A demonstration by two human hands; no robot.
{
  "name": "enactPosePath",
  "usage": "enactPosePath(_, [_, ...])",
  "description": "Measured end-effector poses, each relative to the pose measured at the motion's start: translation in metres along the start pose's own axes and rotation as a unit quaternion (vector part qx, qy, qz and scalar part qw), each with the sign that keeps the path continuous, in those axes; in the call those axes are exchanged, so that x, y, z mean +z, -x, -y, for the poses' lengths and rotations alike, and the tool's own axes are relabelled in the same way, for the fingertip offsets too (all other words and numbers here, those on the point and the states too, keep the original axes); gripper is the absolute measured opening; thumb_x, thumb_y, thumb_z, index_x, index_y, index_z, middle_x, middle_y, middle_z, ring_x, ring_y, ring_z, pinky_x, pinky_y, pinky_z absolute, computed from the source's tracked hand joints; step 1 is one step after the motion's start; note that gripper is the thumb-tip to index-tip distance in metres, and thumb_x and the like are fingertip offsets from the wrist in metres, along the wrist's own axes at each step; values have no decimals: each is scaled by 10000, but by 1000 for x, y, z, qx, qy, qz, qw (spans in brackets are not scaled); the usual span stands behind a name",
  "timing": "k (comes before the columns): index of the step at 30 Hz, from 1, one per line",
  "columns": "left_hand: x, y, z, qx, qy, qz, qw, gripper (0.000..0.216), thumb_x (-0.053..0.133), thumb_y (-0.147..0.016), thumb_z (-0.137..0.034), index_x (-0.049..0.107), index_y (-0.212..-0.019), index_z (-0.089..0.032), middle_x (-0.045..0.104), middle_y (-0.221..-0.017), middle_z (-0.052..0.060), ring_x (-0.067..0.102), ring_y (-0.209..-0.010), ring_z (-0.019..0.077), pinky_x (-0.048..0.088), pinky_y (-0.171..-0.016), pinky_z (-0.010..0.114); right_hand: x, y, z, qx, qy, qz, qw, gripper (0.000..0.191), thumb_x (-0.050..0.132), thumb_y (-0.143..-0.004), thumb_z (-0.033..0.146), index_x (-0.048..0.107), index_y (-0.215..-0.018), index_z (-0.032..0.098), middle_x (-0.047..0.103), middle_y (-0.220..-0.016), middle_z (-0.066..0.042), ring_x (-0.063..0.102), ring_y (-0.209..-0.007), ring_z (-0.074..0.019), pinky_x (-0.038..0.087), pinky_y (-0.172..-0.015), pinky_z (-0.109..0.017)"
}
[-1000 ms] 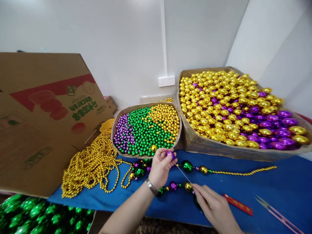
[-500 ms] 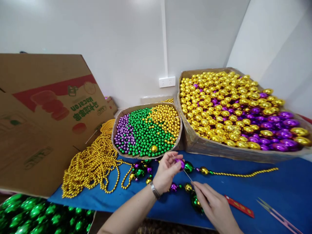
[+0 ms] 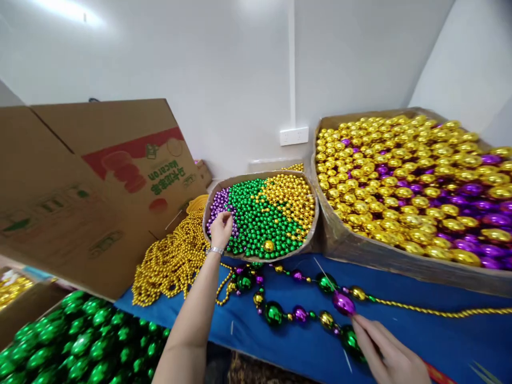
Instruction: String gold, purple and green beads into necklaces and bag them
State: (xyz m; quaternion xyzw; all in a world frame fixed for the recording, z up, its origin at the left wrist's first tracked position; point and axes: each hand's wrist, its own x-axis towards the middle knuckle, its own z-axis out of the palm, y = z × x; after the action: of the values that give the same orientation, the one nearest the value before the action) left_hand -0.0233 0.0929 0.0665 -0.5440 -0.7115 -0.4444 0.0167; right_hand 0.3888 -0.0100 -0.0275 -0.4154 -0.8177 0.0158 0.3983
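Observation:
My left hand [image 3: 221, 226] reaches into a round cardboard tray [image 3: 316, 224] of small purple, green and gold beads. Its fingers are curled down onto the purple beads [image 3: 216, 205], and what they pinch is hidden. My right hand [image 3: 384, 354] rests low on the blue cloth [image 3: 420, 330], fingers pressed together on a thin needle [image 3: 321, 268]. The needle runs up through a large purple bead [image 3: 344, 303] at my fingertips. A strand of big green, purple and gold beads [image 3: 298, 314] lies on the cloth between my hands.
A big cardboard box [image 3: 360, 250] heaped with large gold and purple beads stands at the right. A pile of gold bead strands [image 3: 172, 261] lies left of the tray, and a flattened printed carton [image 3: 100, 176] leans there. A box of large green beads [image 3: 80, 341] sits at bottom left.
My left hand let go of the purple bead on the needle and reached forward into the tray's purple beads. The purple bead has slid down the needle to my right hand. The camera shifted left.

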Motion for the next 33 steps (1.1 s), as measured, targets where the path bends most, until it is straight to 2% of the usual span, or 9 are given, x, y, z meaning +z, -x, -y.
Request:
enactPosePath(4, [-4, 9, 18, 34, -60, 79, 995, 187, 526, -827, -286, 639, -916, -166, 696, -828, 47, 642, -736, 177, 497, -697, 293, 5, -4, 6, -10, -12, -3, 1000, 299, 421, -919, 337, 666, -979, 178, 730, -899, -56, 706, -792, -201, 569, -681, -253])
enactPosePath(11, [33, 28, -3, 147, -142, 216, 955, 184, 579, -820, -266, 637, -981, -199, 642, -958, 56, 581, -926, 207, 446, -832, 322, 3, -14, 17, -19, -19, -7, 1000, 289, 425, -920, 321, 673, -960, 178, 734, -871, -52, 709, -764, -189, 570, -677, -239])
enactPosePath(17, [38, 35, -15, 184, -178, 264, 930, 213, 432, -858, -99, 629, -884, -176, 580, -943, 89, 515, -929, 223, 423, -826, 356, -2, -13, 21, -3, -5, -8, 1000, 316, 407, -925, 336, 693, -925, 202, 736, -811, -44, 710, -744, -193, 569, -666, -240])
enactPosePath(22, [28, 40, -19, 174, -135, 272, 937, 224, 454, -827, -57, 625, -876, -193, 594, -931, 80, 504, -967, 225, 413, -866, 379, -2, -16, 26, -17, -18, -12, 1000, 318, 399, -930, 322, 688, -931, 190, 736, -823, -47, 708, -747, -200, 564, -630, -246])
enactPosePath(25, [24, 40, -25, 142, -81, 250, 954, 205, 463, -835, -84, 629, -901, -186, 608, -908, 86, 534, -957, 225, 429, -862, 391, -1, -14, 26, -19, -14, -20, 1000, 319, 392, -934, 316, 684, -935, 187, 737, -827, -46, 709, -739, -202, 565, -628, -256])
enactPosePath(28, [23, 48, -41, 108, -8, 234, 966, 233, 423, -895, -190, 584, -1062, -166, 626, -954, 93, 597, -879, 188, 485, -786, 342, -2, -13, 27, -24, -17, -19, 999, 298, 403, -933, 304, 675, -943, 181, 736, -832, -47, 708, -750, -203, 564, -636, -263])
enactPosePath(30, [24, 59, -58, 48, 133, 243, 960, 277, 409, -916, -254, 547, -1133, -152, 633, -998, 100, 631, -851, 170, 509, -752, 313, -3, -13, 30, -22, -30, -20, 999, 278, 410, -932, 286, 666, -949, 177, 733, -823, -46, 705, -737, -193, 559, -635, -258])
enactPosePath(31, [24, 65, -68, -1, 235, 255, 938, 281, 439, -907, -275, 550, -1131, -147, 635, -1017, 102, 641, -854, 170, 516, -755, 309, -4, -14, 32, -18, -39, -19, 999, 270, 411, -932, 276, 660, -957, 176, 731, -821, -46, 703, -732, -187, 556, -632, -253])
enactPosePath(33, [25, 79, -87, -119, 440, 283, 844, 273, 554, -852, -297, 596, -1069, -136, 641, -1027, 105, 651, -860, 178, 522, -775, 312, -6, -16, 35, -12, -54, -18, 998, 259, 412, -932, 263, 653, -970, 177, 726, -818, -46, 699, -726, -178, 550, -623, -246])
